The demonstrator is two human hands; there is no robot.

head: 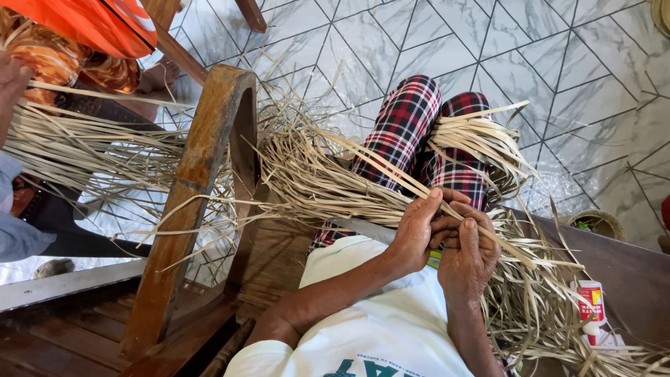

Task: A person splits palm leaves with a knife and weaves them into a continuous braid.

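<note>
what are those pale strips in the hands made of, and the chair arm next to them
The strips look like dried palm leaf or a similar plant fibre: flat, matte, straw-coloured, fraying and curling at the ends. The chair arm seems to be solid wood, brown with a worn, dull varnish and visible grain.

My left hand [417, 234] covers the fingers behind it; the straw strips [307, 181] run off frame lower right; a neighbour's hand [12, 77] is cut off at left.
</note>
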